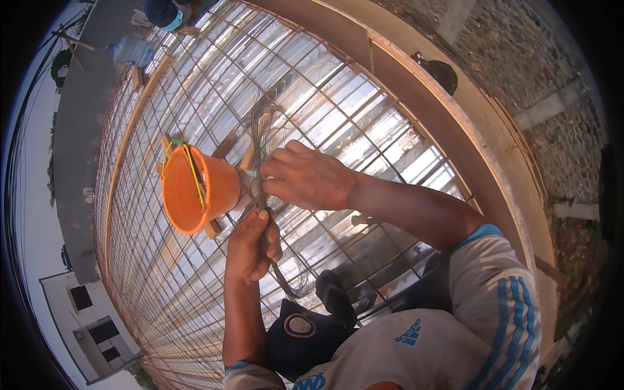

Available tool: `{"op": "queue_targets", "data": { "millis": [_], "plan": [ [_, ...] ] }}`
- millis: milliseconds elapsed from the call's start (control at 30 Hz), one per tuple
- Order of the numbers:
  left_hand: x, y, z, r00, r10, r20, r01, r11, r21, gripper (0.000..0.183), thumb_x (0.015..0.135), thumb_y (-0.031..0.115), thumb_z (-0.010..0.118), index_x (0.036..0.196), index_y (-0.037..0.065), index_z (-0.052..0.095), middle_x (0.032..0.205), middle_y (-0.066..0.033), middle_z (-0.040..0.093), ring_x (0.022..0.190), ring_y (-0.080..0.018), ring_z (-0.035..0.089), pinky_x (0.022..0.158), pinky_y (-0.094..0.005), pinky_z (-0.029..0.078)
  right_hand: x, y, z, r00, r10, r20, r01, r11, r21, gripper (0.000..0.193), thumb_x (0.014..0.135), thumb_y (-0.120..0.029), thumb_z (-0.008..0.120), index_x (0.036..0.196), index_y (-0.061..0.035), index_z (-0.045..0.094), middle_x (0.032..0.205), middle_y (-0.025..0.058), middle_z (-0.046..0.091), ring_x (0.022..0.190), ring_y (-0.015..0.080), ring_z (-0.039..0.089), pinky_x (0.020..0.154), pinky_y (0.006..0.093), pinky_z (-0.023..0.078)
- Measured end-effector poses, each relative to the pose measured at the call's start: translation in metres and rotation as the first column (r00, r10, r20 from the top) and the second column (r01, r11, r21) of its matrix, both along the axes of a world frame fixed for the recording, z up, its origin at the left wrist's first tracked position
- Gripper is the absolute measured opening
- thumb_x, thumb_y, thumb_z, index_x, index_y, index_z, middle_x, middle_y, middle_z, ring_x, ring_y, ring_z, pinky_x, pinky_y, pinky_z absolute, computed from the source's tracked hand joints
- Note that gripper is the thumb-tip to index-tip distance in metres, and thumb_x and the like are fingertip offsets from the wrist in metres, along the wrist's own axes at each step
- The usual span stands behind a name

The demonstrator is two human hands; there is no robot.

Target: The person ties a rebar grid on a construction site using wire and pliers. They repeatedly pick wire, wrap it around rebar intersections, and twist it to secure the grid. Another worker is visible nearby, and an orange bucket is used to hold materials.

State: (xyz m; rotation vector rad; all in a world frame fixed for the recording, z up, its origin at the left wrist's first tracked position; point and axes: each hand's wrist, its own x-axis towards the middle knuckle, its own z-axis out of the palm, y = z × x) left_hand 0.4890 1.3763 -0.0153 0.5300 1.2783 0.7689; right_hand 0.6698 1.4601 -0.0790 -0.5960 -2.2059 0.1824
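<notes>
While one rebar grid (175, 273) is spanning shiny sheeting (404, 140) outdoors, the left hand (251, 244) and right hand (307, 177) are pinching one wire bundle (259, 140). One bucket (220, 185) — orange — is standing nearby.

Right hand (307, 177): thumb and fingertips mostly hidden, grip unclear. Left hand (253, 237) covers part of wire bundle (259, 140); strands too fine to count. Left of the 2 hands, bucket (223, 185): item inside unclear. Far beyond them, co-worker (160, 13) cut by top edge. Shirt (403, 351), nearer than hands, cut by bottom edge.
</notes>
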Motion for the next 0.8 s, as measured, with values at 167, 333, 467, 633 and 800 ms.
{"op": "queue_targets", "data": {
  "millis": [167, 333, 467, 633, 800],
  "plan": [
    [0.000, 0.002, -0.005, 0.999, 0.033, -0.033, -0.032, 0.999, 0.024, 0.017, 0.095, 0.024, 0.052, 0.094, 0.007, 0.050, 0.067, -0.0032, 0.049, 0.046, -0.0113, 0.043, 0.040, -0.0239, 0.037, 0.010, 0.002, 0.005, 0.994, -0.005, 0.107, 0.010, 0.999, -0.041, 0.007, 0.078, -0.015, 0.057, 0.083, -0.0118, 0.060, 0.085, 0.0011, 0.055, 0.089, 0.0174, 0.055, 0.084, 0.0321, 0.041],
    [-0.002, 0.003, -0.009, 0.995, 0.058, -0.078, -0.055, 0.998, 0.036, 0.017, 0.094, 0.025, 0.053, 0.094, 0.009, 0.048, 0.066, -0.0015, 0.048, 0.044, -0.0081, 0.041, 0.038, -0.0213, 0.036, 0.016, 0.005, 0.008, 0.991, 0.101, 0.086, -0.080, 0.972, -0.219, 0.010, 0.082, -0.020, 0.059, 0.086, -0.0111, 0.062, 0.088, 0.0054, 0.057, 0.091, 0.0221, 0.058, 0.080, 0.0376, 0.045],
    [-0.001, 0.002, -0.006, 0.997, 0.022, -0.077, -0.021, 1.000, 0.020, 0.016, 0.094, 0.024, 0.054, 0.094, 0.009, 0.048, 0.066, -0.0013, 0.048, 0.043, -0.0078, 0.041, 0.038, -0.0213, 0.036, 0.020, 0.012, 0.008, 0.984, 0.172, 0.055, -0.150, 0.949, -0.278, 0.013, 0.085, -0.022, 0.059, 0.085, -0.0096, 0.063, 0.079, 0.0083, 0.059, 0.080, 0.0275, 0.061, 0.077, 0.0392, 0.048],
    [0.000, 0.002, -0.005, 0.996, 0.031, -0.085, -0.031, 1.000, 0.001, 0.016, 0.093, 0.021, 0.056, 0.095, 0.008, 0.047, 0.066, -0.0021, 0.050, 0.041, -0.0078, 0.041, 0.037, -0.0220, 0.036, 0.019, 0.014, 0.008, 0.980, 0.172, 0.096, -0.138, 0.948, -0.286, 0.016, 0.085, -0.023, 0.060, 0.083, -0.0080, 0.064, 0.073, 0.0097, 0.062, 0.076, 0.0291, 0.064, 0.070, 0.0401, 0.051],
    [0.001, 0.004, -0.005, 0.996, 0.033, -0.086, -0.033, 0.999, 0.007, 0.016, 0.093, 0.020, 0.057, 0.095, 0.008, 0.047, 0.067, -0.0026, 0.051, 0.041, -0.0076, 0.041, 0.037, -0.0219, 0.037, 0.024, 0.014, 0.014, 0.979, 0.159, 0.130, -0.114, 0.946, -0.305, 0.017, 0.085, -0.025, 0.060, 0.085, -0.0081, 0.064, 0.077, 0.0097, 0.064, 0.078, 0.0281, 0.065, 0.069, 0.0399, 0.051]
  ]
}}
